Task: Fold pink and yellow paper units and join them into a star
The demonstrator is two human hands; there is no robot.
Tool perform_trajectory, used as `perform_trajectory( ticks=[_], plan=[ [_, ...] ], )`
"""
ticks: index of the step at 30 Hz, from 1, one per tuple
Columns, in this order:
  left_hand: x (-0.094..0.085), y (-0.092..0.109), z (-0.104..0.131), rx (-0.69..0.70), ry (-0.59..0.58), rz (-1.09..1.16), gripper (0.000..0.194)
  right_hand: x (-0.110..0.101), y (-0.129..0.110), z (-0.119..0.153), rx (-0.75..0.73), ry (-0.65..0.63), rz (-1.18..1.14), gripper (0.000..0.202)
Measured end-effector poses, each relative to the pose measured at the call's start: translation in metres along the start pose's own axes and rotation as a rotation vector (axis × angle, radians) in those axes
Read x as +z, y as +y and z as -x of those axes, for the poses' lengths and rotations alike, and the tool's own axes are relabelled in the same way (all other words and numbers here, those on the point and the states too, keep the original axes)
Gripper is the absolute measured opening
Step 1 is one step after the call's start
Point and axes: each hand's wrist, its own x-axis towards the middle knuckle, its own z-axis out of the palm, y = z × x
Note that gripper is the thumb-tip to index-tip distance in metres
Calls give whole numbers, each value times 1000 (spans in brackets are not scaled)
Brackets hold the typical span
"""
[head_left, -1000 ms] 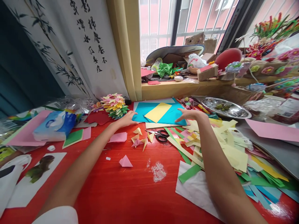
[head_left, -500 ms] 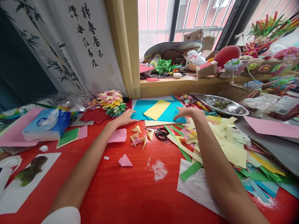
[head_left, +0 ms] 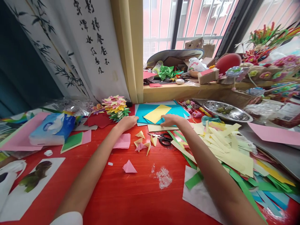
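Observation:
A yellow paper piece (head_left: 157, 113) lies on a stack of blue sheets (head_left: 177, 109) near the windowsill. My left hand (head_left: 127, 122) is at the stack's left edge, its fingertips closed at the corner of the sheets. My right hand (head_left: 171, 119) reaches over the front of the stack, fingers apart, its fingertips near the yellow paper's right side. Black scissors (head_left: 165, 139) lie just in front. Beside them are several small folded yellow pieces (head_left: 140, 134). Square pink papers (head_left: 122, 141) lie near my left wrist, and a folded pink piece (head_left: 129, 167) stands closer to me.
A layered paper model (head_left: 115, 107) and a tissue pack (head_left: 52, 128) are at the left. Paper strips (head_left: 231, 147), a white sheet (head_left: 199, 193) and a metal plate (head_left: 227, 111) are at the right. Crafts crowd the windowsill (head_left: 168, 89).
My right hand has moved left across the blue stack, toward the yellow paper. My left hand's fingers have drawn together at the stack's left edge. The view has tilted up slightly.

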Motion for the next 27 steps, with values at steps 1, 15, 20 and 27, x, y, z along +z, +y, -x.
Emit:
perform_trajectory(
  ticks=[1, 15, 20, 27],
  plan=[
    [1, 0, 0, -6, 5, -7, 29, 0, 0, -1, -6, 7, 3, 58],
    [9, -11, 0, 17, 14, -30, 34, -12, 11, 12, -130, 45, -41, 42],
    [8, -9, 2, -8, 49, -9, 42, -11, 14, 9, -146, 114, -53, 43],
    [6, -18, 1, 11, 94, 68, 37, -4, 29, 2, -173, 261, -41, 51]
  ],
)
